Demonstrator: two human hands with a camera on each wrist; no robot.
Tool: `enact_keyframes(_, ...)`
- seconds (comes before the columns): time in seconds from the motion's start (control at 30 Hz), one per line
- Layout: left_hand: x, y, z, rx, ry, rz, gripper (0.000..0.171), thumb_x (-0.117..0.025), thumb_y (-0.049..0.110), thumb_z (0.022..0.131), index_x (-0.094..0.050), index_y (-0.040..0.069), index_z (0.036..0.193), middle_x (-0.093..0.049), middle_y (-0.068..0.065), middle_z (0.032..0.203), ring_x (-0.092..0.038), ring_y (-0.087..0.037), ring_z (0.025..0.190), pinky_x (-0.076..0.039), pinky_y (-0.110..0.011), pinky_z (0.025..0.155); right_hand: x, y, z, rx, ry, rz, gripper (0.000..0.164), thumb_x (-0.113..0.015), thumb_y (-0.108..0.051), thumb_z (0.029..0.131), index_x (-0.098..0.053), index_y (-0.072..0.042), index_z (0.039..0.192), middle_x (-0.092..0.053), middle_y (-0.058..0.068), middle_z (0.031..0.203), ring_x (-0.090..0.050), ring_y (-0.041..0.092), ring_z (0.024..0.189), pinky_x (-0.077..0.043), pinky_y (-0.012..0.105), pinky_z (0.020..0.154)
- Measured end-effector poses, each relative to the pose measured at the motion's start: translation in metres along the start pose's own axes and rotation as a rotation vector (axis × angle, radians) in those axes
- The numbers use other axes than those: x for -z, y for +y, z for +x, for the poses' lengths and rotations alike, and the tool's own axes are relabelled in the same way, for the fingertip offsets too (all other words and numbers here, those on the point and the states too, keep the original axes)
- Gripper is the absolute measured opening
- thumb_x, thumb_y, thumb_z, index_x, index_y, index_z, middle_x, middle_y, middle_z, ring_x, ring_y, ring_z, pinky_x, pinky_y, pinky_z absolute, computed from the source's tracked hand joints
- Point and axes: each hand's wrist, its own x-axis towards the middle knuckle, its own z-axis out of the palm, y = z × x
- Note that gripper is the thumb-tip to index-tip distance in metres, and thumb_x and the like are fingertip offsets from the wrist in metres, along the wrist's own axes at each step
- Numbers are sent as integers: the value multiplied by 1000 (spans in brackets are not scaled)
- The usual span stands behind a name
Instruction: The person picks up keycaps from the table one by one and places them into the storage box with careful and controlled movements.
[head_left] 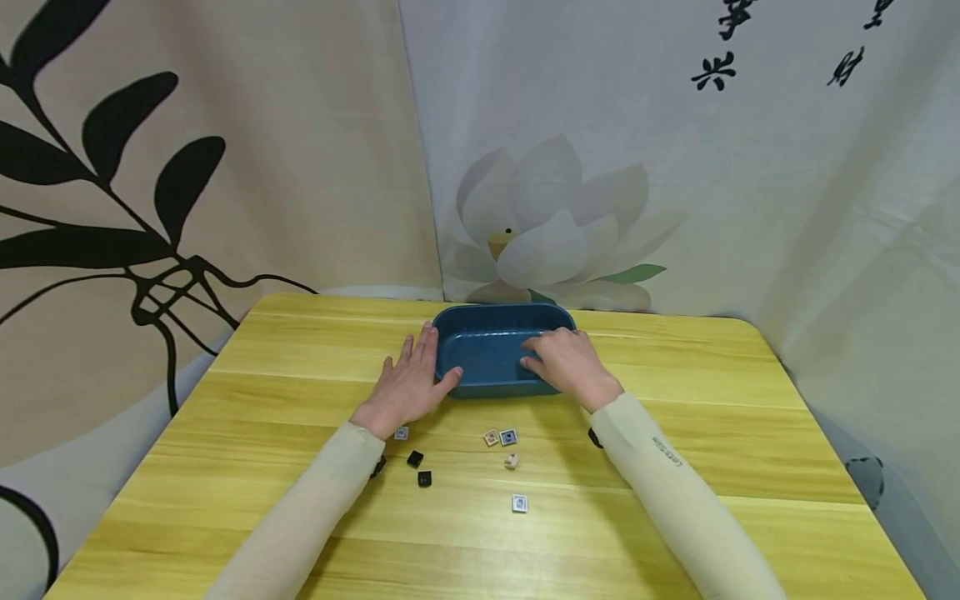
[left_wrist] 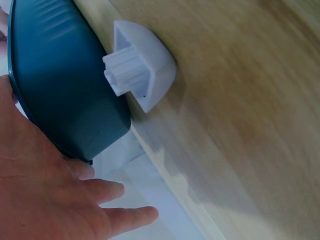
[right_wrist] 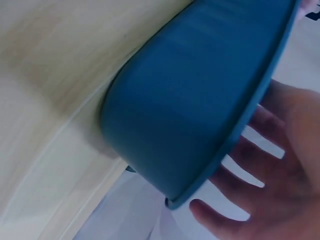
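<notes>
A dark blue tray [head_left: 495, 390] stands near the table's far edge, its inside floor visible between the hands. My left hand [head_left: 405, 385] lies at its left end, fingers spread and fairly straight, thumb over the near rim. At the right end, my right hand [head_left: 567, 363] reaches over the rim with loosely bent fingers inside the tray. Spread fingers also show beyond the rim in the right wrist view. Close to the left wrist camera, a white keycap [left_wrist: 150, 65] lies on its side, stem showing.
Several loose keycaps lie on the wooden table [head_left: 712, 533] in front of the tray: black ones [head_left: 415, 458] at left, pale ones [head_left: 512, 462] nearer the middle. Another black piece [head_left: 595, 437] is partly hidden by the right sleeve. A printed curtain [head_left: 337, 167] hangs behind.
</notes>
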Motion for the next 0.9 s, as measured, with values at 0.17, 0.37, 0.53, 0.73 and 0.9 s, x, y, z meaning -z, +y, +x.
enact_keyframes(0.17, 1, -1, 0, -2, 5, -3, 93, -36, 66, 105, 0, 5, 166, 5, -10, 174, -7, -42, 157, -15, -75, 116, 2, -3, -21, 47, 134, 0, 37, -66, -37, 103, -73, -13, 130, -71, 8, 129, -68, 30, 114, -54, 52, 96)
enact_keyframes(0.37, 1, -2, -1, -2, 9, -6, 93, -38, 65, 105, -1, 4, 166, 5, -10, 174, -8, -41, 157, -15, -76, 115, -1, -9, -48, 141, 224, 39, 40, -68, -37, 102, -72, -11, 132, -68, 11, 134, -67, 31, 118, -54, 51, 97)
enact_keyframes(0.53, 0, -3, -1, -6, 9, -4, 93, -38, 64, 105, -1, 4, 166, 5, -11, 174, -9, -42, 157, -16, -76, 115, -5, -16, -70, 158, 220, 33, 43, -66, -39, 103, -68, -14, 138, -64, 11, 141, -62, 32, 126, -49, 56, 102)
enact_keyframes(0.73, -2, -2, 1, -11, 13, -9, 92, -39, 63, 105, -1, 4, 166, 4, -11, 174, -9, -43, 157, -15, -76, 115, -9, -22, -94, 219, 229, 8, 46, -65, -40, 103, -65, -15, 142, -60, 10, 146, -60, 31, 129, -48, 57, 102)
enact_keyframes(0.9, -3, -2, 2, -12, 12, -8, 93, -38, 64, 105, -1, 5, 166, 5, -10, 174, -10, -43, 157, -16, -76, 115, -13, -27, -110, 297, 210, -15, 49, -63, -42, 103, -62, -17, 145, -56, 8, 151, -58, 30, 131, -48, 58, 103)
